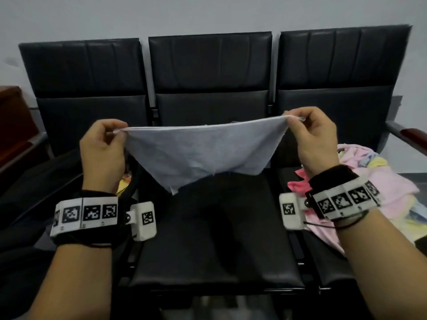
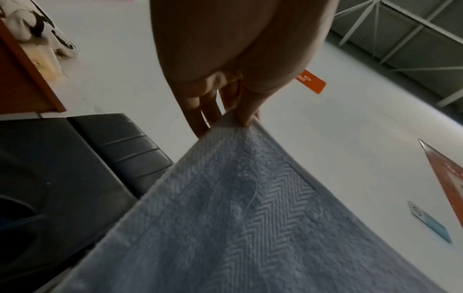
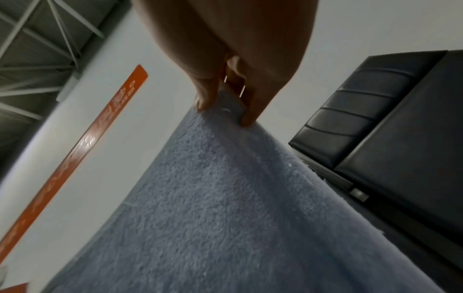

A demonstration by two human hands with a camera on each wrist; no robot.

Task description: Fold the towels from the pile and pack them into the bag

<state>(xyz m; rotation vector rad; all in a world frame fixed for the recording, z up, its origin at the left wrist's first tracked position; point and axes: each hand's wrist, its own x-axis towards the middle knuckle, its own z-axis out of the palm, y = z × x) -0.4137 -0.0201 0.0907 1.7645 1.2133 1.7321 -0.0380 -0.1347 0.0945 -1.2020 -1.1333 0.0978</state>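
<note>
a: why is the pale blue towel [image 1: 198,148] up in the air?

b: the left hand [image 1: 104,148] and right hand [image 1: 316,139] each pinch a top corner, likely stretching the edge straight so it hangs flat over the middle seat [image 1: 215,239] before folding.

a: and the rest?

b: the pile [image 1: 379,181] lies on the right seat, cut off. the dark bag [image 1: 34,181] at left is hard to make out, its opening mostly hidden.

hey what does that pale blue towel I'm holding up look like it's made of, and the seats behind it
The pale blue towel looks like cotton terry: a fuzzy looped pile with a woven herringbone border band, matte. The seats look like black leather or faux leather over padding: smooth, a faint sheen, stitched ribs on the backrests. Which of the two, the pictures cannot settle.
</note>
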